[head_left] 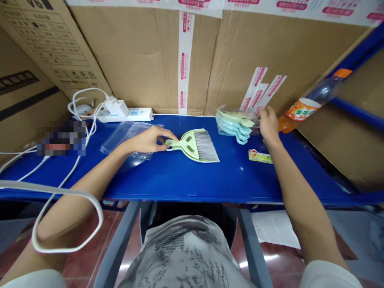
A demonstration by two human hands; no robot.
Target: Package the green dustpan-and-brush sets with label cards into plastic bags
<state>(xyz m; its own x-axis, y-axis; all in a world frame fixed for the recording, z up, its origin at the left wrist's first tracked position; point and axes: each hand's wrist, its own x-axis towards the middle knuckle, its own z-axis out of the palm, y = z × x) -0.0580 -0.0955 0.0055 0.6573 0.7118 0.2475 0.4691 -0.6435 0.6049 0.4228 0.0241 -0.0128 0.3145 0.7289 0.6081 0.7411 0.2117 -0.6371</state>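
Note:
A pale green dustpan (pixel 188 147) with a grey-bristled brush (pixel 206 146) nested in it lies on the blue table. My left hand (pixel 151 140) has its thumb and fingers around the handle end at the left. Over at the right, my right hand (pixel 268 123) is closed at the edge of a clear plastic bag (pixel 222 125). Green and light blue dustpan handles (pixel 235 125) show inside that bag. Crumpled clear plastic (pixel 120 138) lies flat beneath and behind my left hand.
A power strip (pixel 142 114) with white cables stands at the back left, near a blurred dark item (pixel 61 138). An orange drink bottle (pixel 309 105) leans at the right. A small colourful packet (pixel 259 156) lies before the bag. Cardboard (pixel 144 60) walls the back.

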